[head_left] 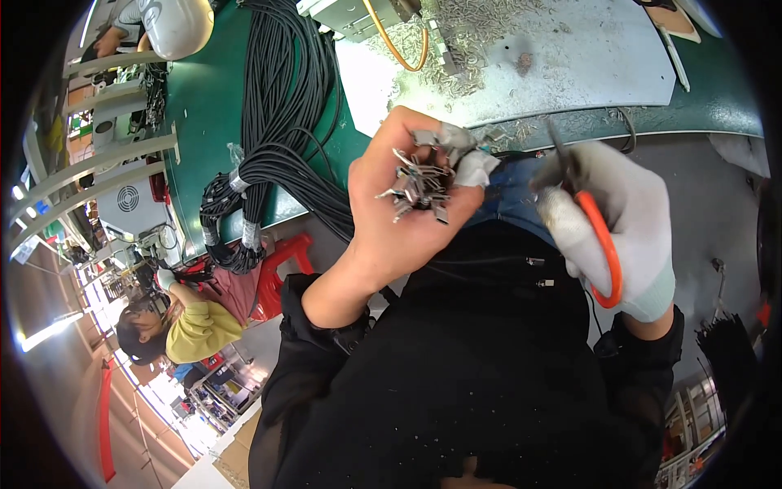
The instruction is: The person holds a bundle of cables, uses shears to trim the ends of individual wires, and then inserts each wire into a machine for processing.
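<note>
Scissor blades (562, 159) blurred, handles largely inside gloved right hand (611, 220).

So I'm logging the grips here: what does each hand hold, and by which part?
The left hand cups a bunch of small metal clips in its palm and fingers. The gloved right hand holds orange-handled scissors by the handle loop.

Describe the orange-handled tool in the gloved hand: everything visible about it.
The scissors have thin orange loop handles, plastic-looking, and short dark blades pointing up toward the bench edge. The right hand, in a white glove, grips them, fingers wrapped through the loop. Blades look closed or nearly so; blur hides the tip. Nothing else touches them.
</note>
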Demonstrator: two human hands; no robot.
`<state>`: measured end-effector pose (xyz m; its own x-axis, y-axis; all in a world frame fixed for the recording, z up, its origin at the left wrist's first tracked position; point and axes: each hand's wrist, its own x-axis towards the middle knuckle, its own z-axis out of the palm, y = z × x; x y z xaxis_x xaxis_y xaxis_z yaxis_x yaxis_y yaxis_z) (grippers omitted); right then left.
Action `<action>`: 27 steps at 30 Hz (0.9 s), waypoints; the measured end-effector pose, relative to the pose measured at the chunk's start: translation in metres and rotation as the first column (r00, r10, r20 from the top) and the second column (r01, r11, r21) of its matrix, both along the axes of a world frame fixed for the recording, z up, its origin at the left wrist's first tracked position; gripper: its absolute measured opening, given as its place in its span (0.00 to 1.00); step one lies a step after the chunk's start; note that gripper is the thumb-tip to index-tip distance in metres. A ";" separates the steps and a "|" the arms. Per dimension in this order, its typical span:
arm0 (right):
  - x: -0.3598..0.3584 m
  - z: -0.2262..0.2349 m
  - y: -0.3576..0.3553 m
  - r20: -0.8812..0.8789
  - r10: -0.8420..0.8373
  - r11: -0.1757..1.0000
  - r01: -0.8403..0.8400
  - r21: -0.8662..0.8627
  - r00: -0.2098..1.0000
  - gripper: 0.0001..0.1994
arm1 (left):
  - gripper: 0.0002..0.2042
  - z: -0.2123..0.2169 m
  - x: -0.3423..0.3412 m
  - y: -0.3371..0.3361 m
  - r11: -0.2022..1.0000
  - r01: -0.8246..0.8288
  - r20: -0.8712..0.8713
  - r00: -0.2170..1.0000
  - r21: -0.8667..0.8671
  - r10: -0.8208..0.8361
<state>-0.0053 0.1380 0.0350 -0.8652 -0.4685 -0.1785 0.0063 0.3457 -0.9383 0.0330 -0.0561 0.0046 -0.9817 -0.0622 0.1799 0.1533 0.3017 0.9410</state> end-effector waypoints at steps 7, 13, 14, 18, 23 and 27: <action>-0.009 -0.001 -0.013 -0.056 -0.009 0.998 0.005 -0.069 0.998 0.09 | 0.17 -0.004 0.001 0.003 0.994 0.036 -0.031 0.999 -0.102 -0.039; -0.028 -0.004 -0.003 0.603 0.303 0.898 -0.009 -0.440 0.738 0.11 | 0.19 -0.008 0.006 -0.003 0.982 0.061 -0.080 0.994 -0.180 -0.076; -0.028 -0.002 -0.003 0.604 0.302 0.898 -0.008 -0.439 0.738 0.11 | 0.18 -0.008 0.006 -0.003 0.988 0.063 -0.086 0.993 -0.140 -0.076; -0.024 0.005 -0.006 0.577 0.191 0.981 -0.129 -0.147 0.794 0.11 | 0.16 -0.002 0.002 0.004 0.999 0.036 -0.067 0.997 -0.014 -0.037; -0.004 -0.019 -0.017 -0.158 -0.086 0.996 0.087 0.004 0.984 0.12 | 0.13 0.004 0.001 0.005 0.988 -0.031 0.070 0.997 0.153 0.021; -0.006 -0.019 -0.019 -0.135 -0.174 0.984 0.167 -0.056 0.976 0.13 | 0.12 0.001 0.000 0.001 0.979 0.020 0.108 0.993 0.202 -0.043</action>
